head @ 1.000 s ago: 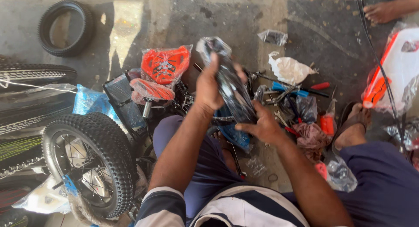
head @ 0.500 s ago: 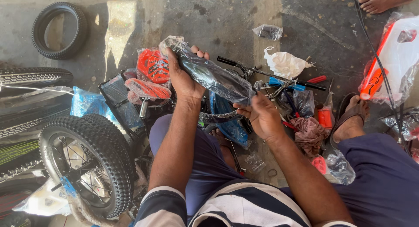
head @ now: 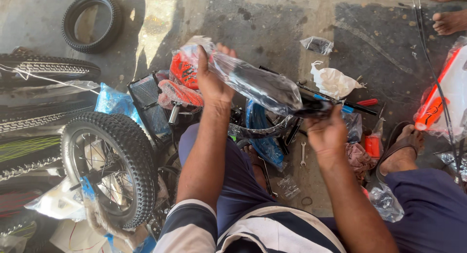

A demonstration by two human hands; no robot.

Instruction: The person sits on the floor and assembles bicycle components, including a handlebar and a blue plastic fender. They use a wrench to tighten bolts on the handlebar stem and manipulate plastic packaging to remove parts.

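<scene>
You've got a concrete floor (head: pixel 272 24) w/ a loose tyre (head: pixel 91 22), spoked wheel (head: pixel 109 168), spanner (head: pixel 302 153) & plastic bags (head: pixel 318 45).

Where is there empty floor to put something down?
Bare concrete lies at the top, between the loose tyre and the small plastic bag. Around the hands it is crowded: spoked wheel, spanner, wrappers.

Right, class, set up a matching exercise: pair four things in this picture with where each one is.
Things:
1. loose tyre
2. spoked wheel
3. spanner
4. plastic-wrapped part

Places:
A. held in both hands
B. far left on the floor, lying alone
C. near left, beside the left arm
D. on the floor beneath the right hand

Pairs: 1-B, 2-C, 3-D, 4-A
</scene>
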